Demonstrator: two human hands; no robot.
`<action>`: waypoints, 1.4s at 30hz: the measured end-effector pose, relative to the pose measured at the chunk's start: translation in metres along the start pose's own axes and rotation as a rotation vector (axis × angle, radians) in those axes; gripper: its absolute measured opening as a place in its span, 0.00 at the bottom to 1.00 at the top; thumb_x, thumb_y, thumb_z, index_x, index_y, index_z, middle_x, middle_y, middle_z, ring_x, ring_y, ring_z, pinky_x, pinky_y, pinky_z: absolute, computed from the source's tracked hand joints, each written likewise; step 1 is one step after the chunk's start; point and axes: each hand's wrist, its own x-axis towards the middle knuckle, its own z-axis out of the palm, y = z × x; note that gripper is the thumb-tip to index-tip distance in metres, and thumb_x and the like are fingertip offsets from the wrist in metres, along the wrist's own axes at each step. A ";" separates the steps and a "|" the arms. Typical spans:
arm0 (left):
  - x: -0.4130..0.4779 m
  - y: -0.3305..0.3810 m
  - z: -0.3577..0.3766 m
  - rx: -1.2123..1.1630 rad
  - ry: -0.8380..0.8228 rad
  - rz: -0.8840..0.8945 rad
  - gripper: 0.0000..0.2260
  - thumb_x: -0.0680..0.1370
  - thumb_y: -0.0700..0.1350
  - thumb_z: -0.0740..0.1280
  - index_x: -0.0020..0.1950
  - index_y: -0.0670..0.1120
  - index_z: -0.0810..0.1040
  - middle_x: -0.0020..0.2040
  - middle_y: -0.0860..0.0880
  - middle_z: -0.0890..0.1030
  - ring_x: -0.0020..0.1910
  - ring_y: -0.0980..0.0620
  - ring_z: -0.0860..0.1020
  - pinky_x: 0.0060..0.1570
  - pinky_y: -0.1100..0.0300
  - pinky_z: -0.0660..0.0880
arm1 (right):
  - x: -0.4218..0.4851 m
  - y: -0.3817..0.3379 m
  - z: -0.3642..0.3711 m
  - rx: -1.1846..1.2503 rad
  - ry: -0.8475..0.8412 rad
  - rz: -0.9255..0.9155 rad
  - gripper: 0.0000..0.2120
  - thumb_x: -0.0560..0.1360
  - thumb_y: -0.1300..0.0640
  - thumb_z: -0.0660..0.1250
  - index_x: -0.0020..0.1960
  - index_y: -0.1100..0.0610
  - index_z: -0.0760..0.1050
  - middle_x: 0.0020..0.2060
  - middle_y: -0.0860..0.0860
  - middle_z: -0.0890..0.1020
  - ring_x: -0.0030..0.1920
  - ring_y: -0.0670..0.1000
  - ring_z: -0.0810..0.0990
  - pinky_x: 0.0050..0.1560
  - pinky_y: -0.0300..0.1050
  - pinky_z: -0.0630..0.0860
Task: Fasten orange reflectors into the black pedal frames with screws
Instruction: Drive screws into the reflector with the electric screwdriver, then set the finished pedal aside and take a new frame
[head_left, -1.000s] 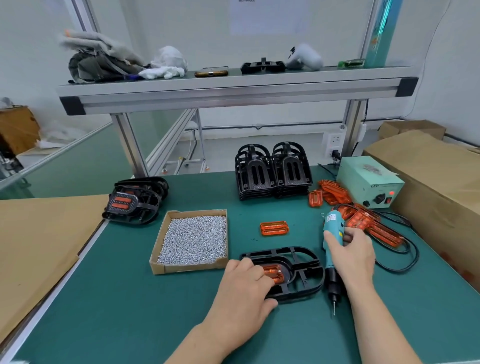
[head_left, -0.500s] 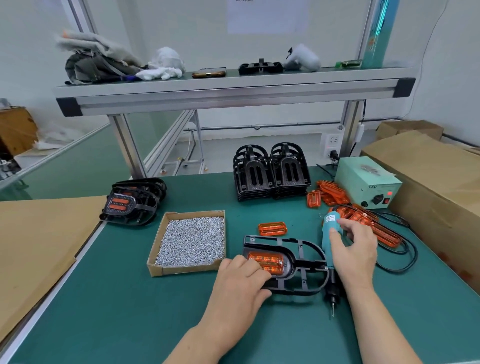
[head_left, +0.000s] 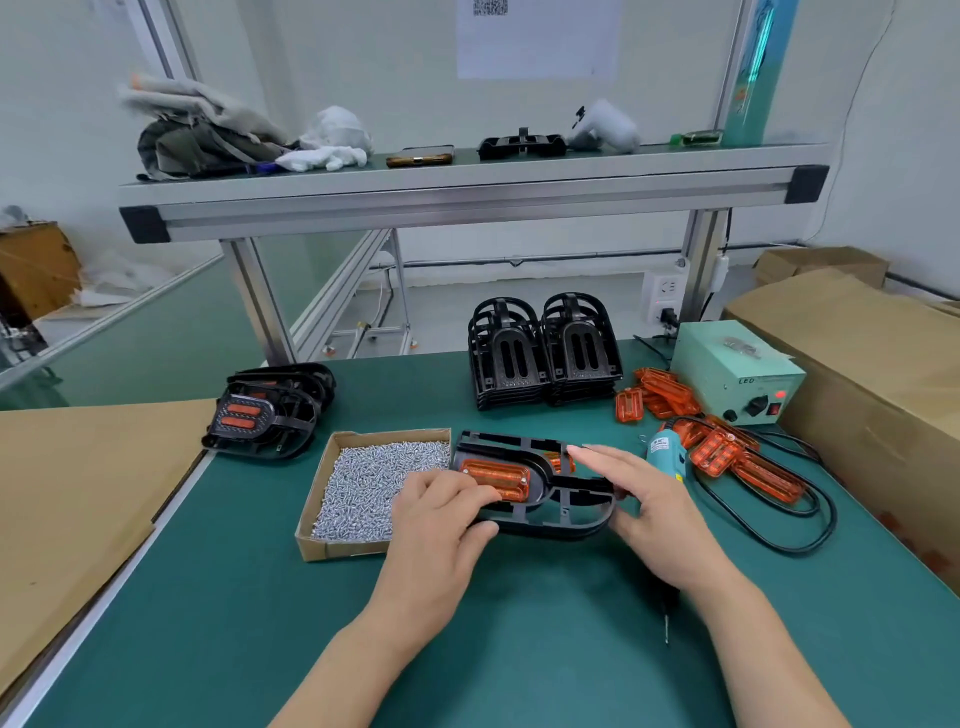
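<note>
A black pedal frame (head_left: 545, 512) lies in front of me beside the screw box, with an orange reflector (head_left: 496, 475) seated in its left half. My left hand (head_left: 441, 514) grips the frame's near left edge, fingers on top by the reflector and thumb below. My right hand (head_left: 644, 499) reaches over the frame's right end with straight fingers, thumb at the frame's tip. The teal electric screwdriver (head_left: 668, 453) lies on the mat under that hand, its bit pointing towards me. A loose reflector (head_left: 563, 461) peeks out behind the frame.
A cardboard box of screws (head_left: 374, 483) sits left of the frame. Stacked empty frames (head_left: 543, 353) stand at the back; pedals with reflectors fitted (head_left: 265, 410) lie far left. Loose reflectors (head_left: 727, 452), a cable and the power supply (head_left: 737, 374) crowd the right, beside a large carton (head_left: 857, 364).
My right hand has let go of the screwdriver and moved left onto the frame's right end. The frame has shifted away from me, up beside the screw box, still held by my left hand.
</note>
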 end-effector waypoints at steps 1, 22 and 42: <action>0.002 -0.001 -0.001 -0.024 -0.006 -0.013 0.10 0.77 0.41 0.71 0.57 0.48 0.82 0.53 0.58 0.77 0.56 0.49 0.69 0.61 0.55 0.65 | -0.001 -0.001 0.002 -0.010 0.042 -0.013 0.36 0.71 0.76 0.70 0.71 0.45 0.76 0.71 0.40 0.74 0.72 0.36 0.69 0.73 0.31 0.62; 0.010 -0.005 0.012 0.257 0.023 0.079 0.33 0.66 0.53 0.80 0.70 0.49 0.76 0.68 0.54 0.75 0.70 0.50 0.65 0.69 0.52 0.58 | 0.017 -0.029 0.017 0.174 0.285 0.469 0.08 0.79 0.62 0.63 0.43 0.60 0.77 0.27 0.52 0.81 0.28 0.51 0.84 0.32 0.48 0.83; 0.021 -0.056 -0.027 0.356 0.225 0.115 0.07 0.69 0.30 0.74 0.41 0.40 0.81 0.37 0.46 0.77 0.35 0.43 0.74 0.35 0.48 0.72 | 0.030 -0.053 0.090 0.716 0.150 0.678 0.14 0.84 0.46 0.60 0.52 0.55 0.76 0.37 0.55 0.83 0.33 0.51 0.82 0.32 0.43 0.75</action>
